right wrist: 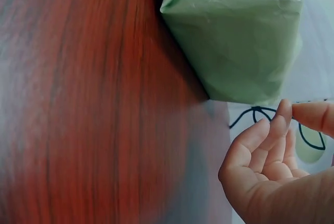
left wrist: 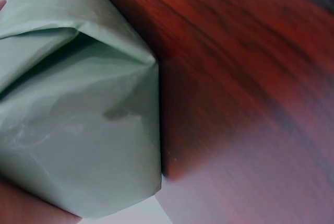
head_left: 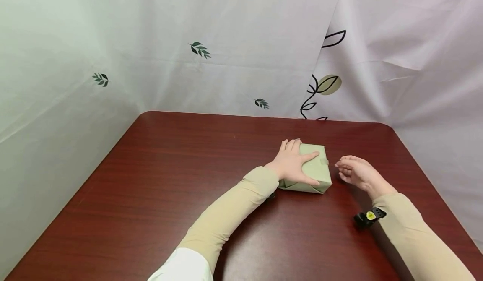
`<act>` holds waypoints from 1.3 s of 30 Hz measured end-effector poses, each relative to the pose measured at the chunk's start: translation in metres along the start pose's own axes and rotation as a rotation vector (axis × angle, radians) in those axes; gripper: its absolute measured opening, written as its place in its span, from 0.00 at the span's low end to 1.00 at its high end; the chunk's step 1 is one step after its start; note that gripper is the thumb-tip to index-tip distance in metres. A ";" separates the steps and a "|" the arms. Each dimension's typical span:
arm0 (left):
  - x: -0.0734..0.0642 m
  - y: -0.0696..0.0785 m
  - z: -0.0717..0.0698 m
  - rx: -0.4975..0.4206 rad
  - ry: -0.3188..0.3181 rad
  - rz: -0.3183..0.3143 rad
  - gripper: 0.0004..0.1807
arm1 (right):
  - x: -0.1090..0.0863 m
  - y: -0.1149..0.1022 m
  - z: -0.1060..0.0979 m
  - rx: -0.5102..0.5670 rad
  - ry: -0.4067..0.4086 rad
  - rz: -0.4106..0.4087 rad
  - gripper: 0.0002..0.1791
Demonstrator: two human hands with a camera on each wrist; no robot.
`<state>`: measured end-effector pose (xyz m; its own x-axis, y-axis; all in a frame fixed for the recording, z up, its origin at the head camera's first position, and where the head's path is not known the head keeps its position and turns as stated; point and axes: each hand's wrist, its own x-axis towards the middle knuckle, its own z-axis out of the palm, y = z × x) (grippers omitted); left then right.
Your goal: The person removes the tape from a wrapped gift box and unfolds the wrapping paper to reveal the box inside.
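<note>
left hand (head_left: pixel 292 165) spread across green parcel (head_left: pixel 316 171) | right hand (head_left: pixel 356 173) beside it, loosely curled, seemingly empty | wrapping looks mostly done, end fold (left wrist: pixel 86 21) gaping; what's left unclear

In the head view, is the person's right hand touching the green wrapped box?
No, the table shows in a narrow gap between the right hand and the green wrapped box.
</note>
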<state>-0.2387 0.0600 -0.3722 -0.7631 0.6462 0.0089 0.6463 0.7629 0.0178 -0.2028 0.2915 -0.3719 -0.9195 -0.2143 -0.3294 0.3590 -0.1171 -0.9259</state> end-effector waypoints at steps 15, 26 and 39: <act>-0.001 0.012 0.000 -0.005 -0.002 -0.170 0.53 | -0.012 -0.004 0.019 -0.556 -0.033 0.032 0.07; -0.005 0.012 -0.005 0.023 -0.037 -0.228 0.53 | -0.014 -0.001 0.036 -0.662 0.042 0.004 0.16; -0.024 -0.001 -0.002 -0.007 0.087 -0.235 0.45 | -0.009 0.002 0.036 -0.547 0.090 -0.178 0.29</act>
<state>-0.2213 0.0435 -0.3706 -0.8901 0.4468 0.0900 0.4512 0.8917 0.0364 -0.1883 0.2579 -0.3638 -0.9768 -0.1512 -0.1520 0.0846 0.3795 -0.9213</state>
